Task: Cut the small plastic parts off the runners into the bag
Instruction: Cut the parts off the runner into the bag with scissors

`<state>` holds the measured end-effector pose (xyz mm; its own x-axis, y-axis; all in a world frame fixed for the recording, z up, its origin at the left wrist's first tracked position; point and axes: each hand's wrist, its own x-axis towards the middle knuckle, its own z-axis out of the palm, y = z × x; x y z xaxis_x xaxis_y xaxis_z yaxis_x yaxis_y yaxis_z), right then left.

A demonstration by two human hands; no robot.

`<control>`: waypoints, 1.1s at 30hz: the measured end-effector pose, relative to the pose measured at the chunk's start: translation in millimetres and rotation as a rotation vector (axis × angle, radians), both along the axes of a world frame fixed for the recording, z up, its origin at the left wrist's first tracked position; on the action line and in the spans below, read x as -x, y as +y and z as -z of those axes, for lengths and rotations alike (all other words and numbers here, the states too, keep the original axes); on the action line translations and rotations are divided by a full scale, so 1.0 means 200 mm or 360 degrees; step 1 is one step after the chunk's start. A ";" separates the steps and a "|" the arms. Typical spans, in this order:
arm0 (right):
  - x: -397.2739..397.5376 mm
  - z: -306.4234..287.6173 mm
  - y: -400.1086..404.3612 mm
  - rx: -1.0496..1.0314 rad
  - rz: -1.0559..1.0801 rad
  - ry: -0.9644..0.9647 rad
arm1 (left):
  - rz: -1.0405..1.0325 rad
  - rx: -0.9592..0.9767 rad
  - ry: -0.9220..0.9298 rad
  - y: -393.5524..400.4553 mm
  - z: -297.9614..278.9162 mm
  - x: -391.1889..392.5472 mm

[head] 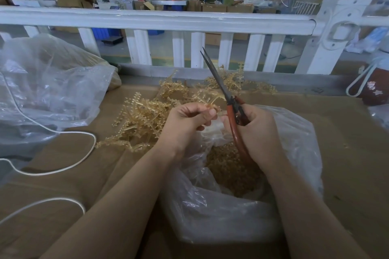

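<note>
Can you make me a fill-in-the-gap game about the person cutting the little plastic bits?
1. The right hand grips a pair of ____ with red handles.
2. The left hand pinches a yellowish plastic ____.
3. The cut parts lie inside a clear plastic ____.
4. The pile of runners rests on brown ____.

Missing words: scissors; runner; bag; cardboard

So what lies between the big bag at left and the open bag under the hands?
In the head view, the pile of runners on the brown tabletop and a white cord lie between the big bag and the open bag.
</note>
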<state>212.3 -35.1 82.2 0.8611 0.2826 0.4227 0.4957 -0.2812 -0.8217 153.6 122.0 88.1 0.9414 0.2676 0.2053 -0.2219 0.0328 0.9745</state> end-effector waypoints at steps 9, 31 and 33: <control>0.01 -0.02 0.00 0.0073 0.0094 -0.0001 | -0.0084 0.0262 -0.0094 0.01 -0.02 0.00; 0.01 0.01 -0.02 0.0818 0.0329 -0.0445 | -0.0144 0.0202 -0.0401 0.03 -0.01 0.00; 0.01 0.01 -0.02 0.0847 0.0359 -0.0482 | -0.0159 0.0215 -0.0386 0.04 -0.01 0.00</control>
<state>210.4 -39.5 80.9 0.7885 0.3468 0.5080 0.5648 -0.7353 -0.3747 154.2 129.3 90.0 0.8368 0.3966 0.3775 -0.4566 0.1249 0.8808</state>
